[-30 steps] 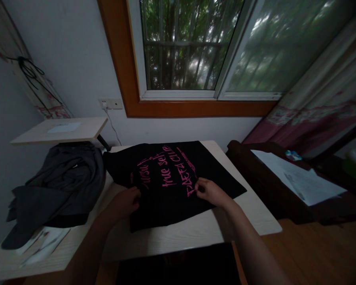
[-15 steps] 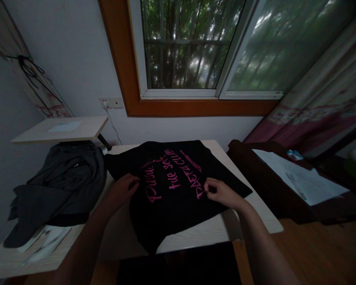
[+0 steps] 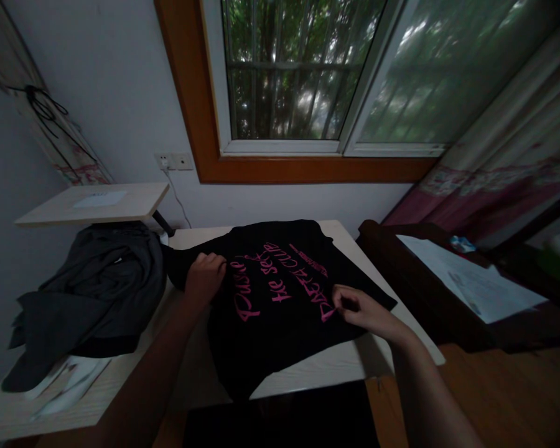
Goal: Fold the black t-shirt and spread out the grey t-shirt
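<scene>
A black T-shirt (image 3: 280, 336) with pink lettering lies spread over the pale table, its lower left corner hanging at the near edge. On its left side, near the sleeve, my left hand (image 3: 206, 272) is closed with the fingertips pinching the cloth. My right hand (image 3: 361, 306) pinches the fabric just beside the last pink word, thumb and fingers meeting in a ring. Small wrinkles run through the shirt between the two hands.
A heap of dark grey clothing (image 3: 107, 286) sits at the left under a small raised shelf (image 3: 93, 205). White plastic-like strips (image 3: 72, 382) lie before it. At the right, papers (image 3: 466, 277) rest on a dark brown piece of furniture (image 3: 415, 298). A window rises behind the table.
My left hand has moved up and to the right, and my right hand slightly right and down. The pink lettering has shifted right with the cloth.
</scene>
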Motion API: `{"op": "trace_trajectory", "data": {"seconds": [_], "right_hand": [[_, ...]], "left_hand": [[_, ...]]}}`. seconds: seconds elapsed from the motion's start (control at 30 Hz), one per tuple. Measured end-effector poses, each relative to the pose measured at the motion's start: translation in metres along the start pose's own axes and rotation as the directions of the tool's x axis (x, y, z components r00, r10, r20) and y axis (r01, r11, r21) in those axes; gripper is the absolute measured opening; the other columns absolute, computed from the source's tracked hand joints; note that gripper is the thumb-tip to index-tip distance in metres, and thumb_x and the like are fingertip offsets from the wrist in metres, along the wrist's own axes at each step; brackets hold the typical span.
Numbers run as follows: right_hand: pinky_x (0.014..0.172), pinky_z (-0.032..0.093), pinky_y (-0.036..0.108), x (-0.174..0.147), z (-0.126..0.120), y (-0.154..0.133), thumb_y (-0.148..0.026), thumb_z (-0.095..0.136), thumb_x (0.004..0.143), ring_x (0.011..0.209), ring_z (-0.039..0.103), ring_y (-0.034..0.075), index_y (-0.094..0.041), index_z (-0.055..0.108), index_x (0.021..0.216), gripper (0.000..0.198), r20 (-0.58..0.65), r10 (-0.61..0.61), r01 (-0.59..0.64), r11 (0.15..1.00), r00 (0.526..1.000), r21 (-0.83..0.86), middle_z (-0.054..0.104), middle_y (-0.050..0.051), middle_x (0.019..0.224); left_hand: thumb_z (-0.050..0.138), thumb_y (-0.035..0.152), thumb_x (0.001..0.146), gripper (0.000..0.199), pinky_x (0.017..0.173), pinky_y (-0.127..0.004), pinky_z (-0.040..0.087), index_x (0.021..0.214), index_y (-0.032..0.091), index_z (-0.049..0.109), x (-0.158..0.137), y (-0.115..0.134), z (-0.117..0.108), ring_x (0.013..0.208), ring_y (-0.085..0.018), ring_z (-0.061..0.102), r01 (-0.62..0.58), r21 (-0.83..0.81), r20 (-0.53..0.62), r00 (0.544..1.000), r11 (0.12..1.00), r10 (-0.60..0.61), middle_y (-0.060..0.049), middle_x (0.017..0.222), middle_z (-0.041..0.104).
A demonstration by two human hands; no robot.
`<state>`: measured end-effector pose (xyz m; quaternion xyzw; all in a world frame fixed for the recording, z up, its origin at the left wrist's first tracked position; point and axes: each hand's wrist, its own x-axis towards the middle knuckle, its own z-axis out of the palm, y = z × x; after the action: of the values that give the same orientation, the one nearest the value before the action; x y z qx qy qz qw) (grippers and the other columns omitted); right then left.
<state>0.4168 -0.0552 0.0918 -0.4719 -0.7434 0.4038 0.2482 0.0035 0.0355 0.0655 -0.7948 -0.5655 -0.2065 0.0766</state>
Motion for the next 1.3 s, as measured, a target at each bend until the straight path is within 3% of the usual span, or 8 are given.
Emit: {"op": "trace_trajectory", "data": {"seconds": [0.17, 0.3, 0.4, 0.47, 0.63, 0.9, 1.03, 1.3], "right_hand": [[0.069, 0.042, 0.029, 0.007, 0.005, -0.003, -0.015, 0.056, 0.081, 0.074, 0.052, 0.016, -0.020, 0.056, 0.076, 0.007, 0.009, -0.008, 0.008, 1.000, 1.000, -0.029, 0.056, 0.000, 0.080], [0.072, 0.047, 0.030, 0.026, 0.019, -0.019, -0.022, 0.058, 0.089, 0.078, 0.058, 0.017, -0.020, 0.063, 0.081, 0.009, -0.103, -0.106, 0.096, 0.990, 0.989, -0.101, 0.060, 0.002, 0.083], [0.074, 0.052, 0.031, 0.047, 0.037, -0.033, -0.030, 0.062, 0.092, 0.083, 0.062, 0.018, -0.022, 0.068, 0.099, 0.012, -0.201, -0.203, 0.172, 0.972, 0.958, -0.161, 0.063, 0.004, 0.096], [0.083, 0.055, 0.034, 0.062, 0.051, -0.040, -0.031, 0.066, 0.091, 0.094, 0.064, 0.020, -0.026, 0.065, 0.120, 0.029, -0.249, -0.277, 0.226, 0.950, 0.928, -0.214, 0.063, 0.007, 0.112], [0.101, 0.054, 0.041, 0.096, 0.080, -0.053, -0.028, 0.067, 0.091, 0.122, 0.059, 0.024, -0.034, 0.049, 0.143, 0.055, -0.256, -0.385, 0.264, 0.876, 0.887, -0.404, 0.056, 0.006, 0.137], [0.095, 0.056, 0.040, 0.116, 0.092, -0.061, -0.024, 0.062, 0.094, 0.116, 0.062, 0.025, -0.026, 0.058, 0.135, 0.041, -0.268, -0.477, 0.241, 0.761, 0.837, -0.603, 0.061, 0.009, 0.131], [0.088, 0.056, 0.040, 0.115, 0.091, -0.055, -0.022, 0.058, 0.096, 0.101, 0.065, 0.024, -0.023, 0.070, 0.114, 0.022, -0.203, -0.542, 0.284, 0.680, 0.815, -0.676, 0.071, 0.009, 0.109], [0.090, 0.055, 0.042, 0.100, 0.075, -0.060, -0.020, 0.059, 0.095, 0.100, 0.068, 0.024, -0.022, 0.067, 0.127, 0.033, -0.255, -0.617, 0.296, 0.648, 0.744, -0.702, 0.073, 0.010, 0.115]], "left_hand": [[0.046, 0.027, 0.099, 0.019, 0.089, -0.038, 0.044, 0.093, 0.021, 0.064, 0.006, 0.019, -0.035, 0.094, -0.024, 0.058, -0.009, -0.185, -0.125, 0.992, 0.983, -0.014, -0.006, 0.096, 0.068], [0.046, 0.026, 0.099, 0.021, 0.083, -0.035, 0.045, 0.086, 0.021, 0.062, 0.008, 0.038, -0.068, 0.092, -0.022, 0.060, -0.016, -0.308, -0.151, 0.988, 0.951, -0.033, -0.005, 0.092, 0.066], [0.046, 0.027, 0.100, 0.021, 0.083, -0.035, 0.045, 0.088, 0.020, 0.062, 0.007, 0.049, -0.088, 0.092, -0.021, 0.060, -0.045, -0.327, -0.143, 0.990, 0.944, -0.003, -0.004, 0.092, 0.065], [0.046, 0.026, 0.100, 0.021, 0.083, -0.036, 0.045, 0.089, 0.020, 0.063, 0.005, 0.054, -0.097, 0.090, -0.021, 0.060, -0.066, -0.317, -0.113, 0.993, 0.946, 0.032, -0.004, 0.092, 0.065], [0.047, 0.024, 0.100, 0.019, 0.084, -0.036, 0.047, 0.092, 0.021, 0.064, -0.006, 0.053, -0.100, 0.091, -0.021, 0.060, -0.137, -0.354, -0.043, 0.991, 0.925, 0.130, -0.003, 0.093, 0.066], [0.049, 0.022, 0.100, 0.016, 0.090, -0.035, 0.050, 0.104, 0.024, 0.065, -0.029, 0.049, -0.100, 0.097, -0.018, 0.061, -0.293, -0.366, 0.046, 0.942, 0.883, 0.331, -0.004, 0.103, 0.068], [0.050, 0.020, 0.099, 0.018, 0.088, -0.034, 0.052, 0.102, 0.024, 0.067, -0.034, 0.050, -0.104, 0.095, -0.018, 0.063, -0.302, -0.339, 0.073, 0.936, 0.891, 0.345, -0.004, 0.101, 0.069], [0.054, 0.025, 0.096, 0.020, 0.084, -0.038, 0.055, 0.101, 0.024, 0.073, -0.042, 0.049, -0.107, 0.089, -0.020, 0.066, -0.369, -0.195, 0.054, 0.921, 0.909, 0.386, -0.005, 0.097, 0.074]]}}
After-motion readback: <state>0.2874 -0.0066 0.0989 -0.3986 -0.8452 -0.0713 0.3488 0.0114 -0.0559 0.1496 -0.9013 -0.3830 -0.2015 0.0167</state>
